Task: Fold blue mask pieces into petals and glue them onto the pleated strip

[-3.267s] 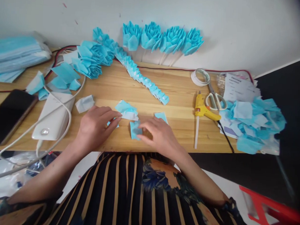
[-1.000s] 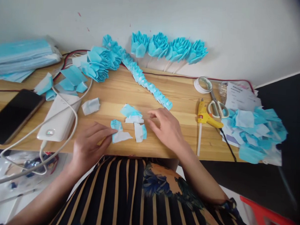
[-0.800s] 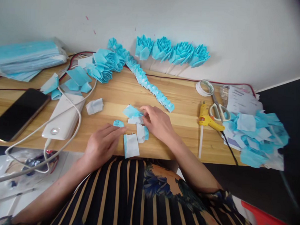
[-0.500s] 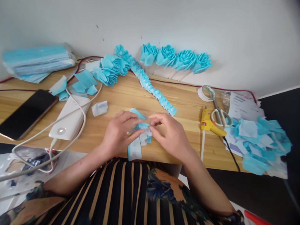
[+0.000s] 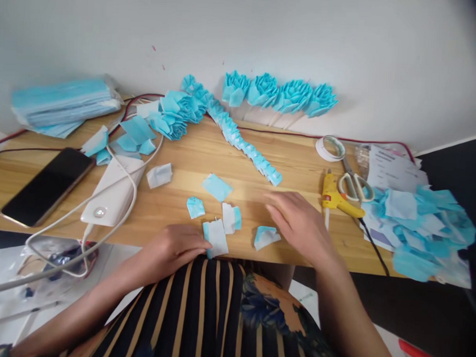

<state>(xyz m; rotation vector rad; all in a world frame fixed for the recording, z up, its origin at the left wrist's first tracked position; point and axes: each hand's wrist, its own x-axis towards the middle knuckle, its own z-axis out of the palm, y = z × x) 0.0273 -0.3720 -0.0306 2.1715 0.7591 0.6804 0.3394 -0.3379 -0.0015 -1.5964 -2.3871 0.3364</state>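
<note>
My left hand [image 5: 172,249] rests at the near edge of the wooden table [image 5: 191,155], its fingertips touching a white and blue folded piece [image 5: 216,237]. My right hand [image 5: 301,226] lies open just right of another small folded piece [image 5: 266,236], fingers stretched toward it and holding nothing. More small folded blue pieces lie between and beyond the hands: one [image 5: 195,207], one [image 5: 231,218] and one [image 5: 216,187].
A long chain of folded blue pieces [image 5: 243,144] and blue paper flowers [image 5: 279,93] sit at the back. Phone [image 5: 48,185], white power bank [image 5: 110,196] with cable and mask stack [image 5: 63,105] are left. Glue gun [image 5: 335,198], scissors [image 5: 354,184], tape roll [image 5: 331,148] and blue scraps [image 5: 421,218] are right.
Half a second ago both hands pinched a blue piece together above the table. Now they have parted: the left drew back to the near edge, the right opened beside a piece lying on the table.
</note>
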